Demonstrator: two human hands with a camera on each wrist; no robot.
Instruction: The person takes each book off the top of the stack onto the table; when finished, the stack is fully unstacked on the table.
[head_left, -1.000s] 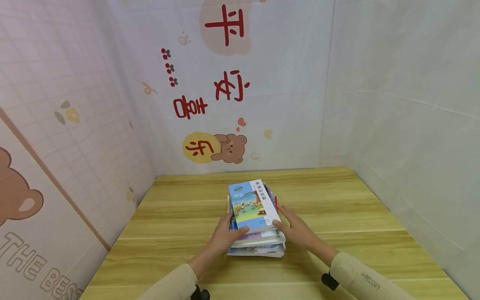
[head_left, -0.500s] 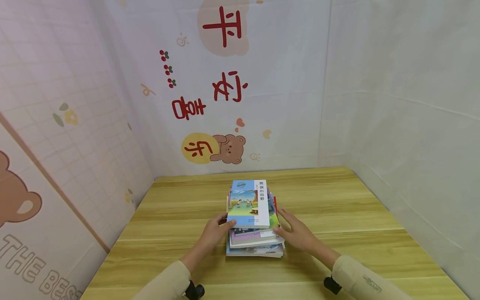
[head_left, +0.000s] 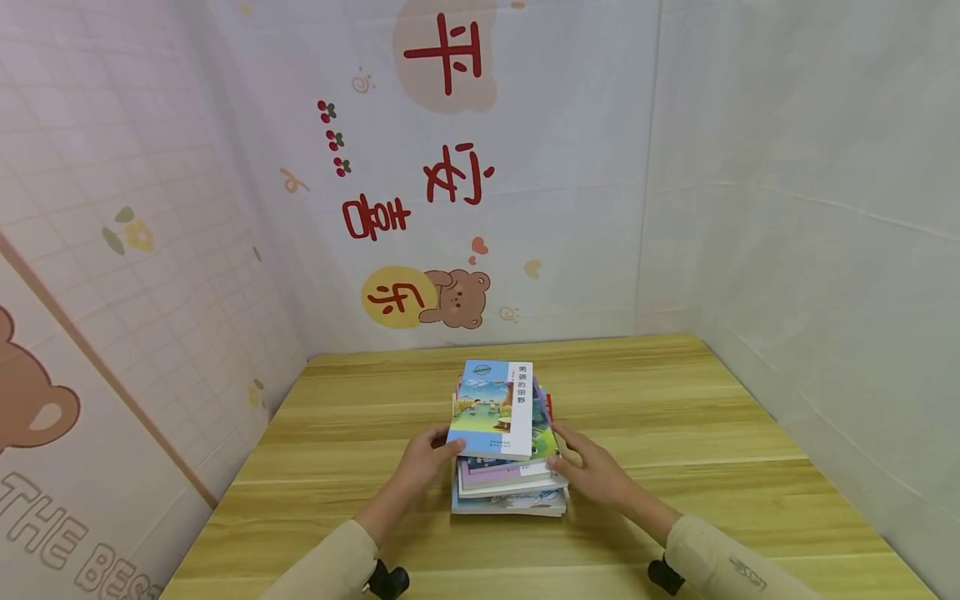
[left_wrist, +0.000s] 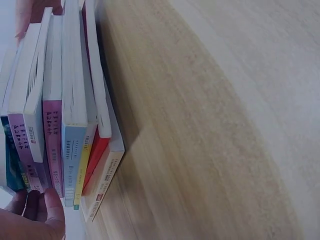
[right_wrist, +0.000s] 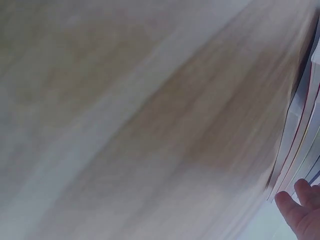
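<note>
Several paperback books make an uneven stack [head_left: 512,503] on the wooden table [head_left: 660,408]. On top lies a blue and white book [head_left: 487,407] with a picture of children by water, jutting out to the left. My left hand [head_left: 422,458] grips this book's near left corner, thumb on the cover and fingers at the side. In the left wrist view, purple spines [left_wrist: 52,150] face those curled fingers. Along the stack's right side rests my right hand [head_left: 596,473], fingers extended and thumb by the near corner. A green-covered book [head_left: 545,442] shows beneath the top one.
A white printed cloth [head_left: 570,167] hangs behind the table, with plain cloth [head_left: 817,217] on the right and patterned cloth [head_left: 150,292] on the left. A red book edge [head_left: 550,407] sticks out at the stack's right. Black wrist devices [head_left: 388,579] sit below the sleeves.
The top book has turned from a slant to nearly straight and slid left with my left hand, uncovering more of the green book. My right hand has stayed by the stack's right side.
</note>
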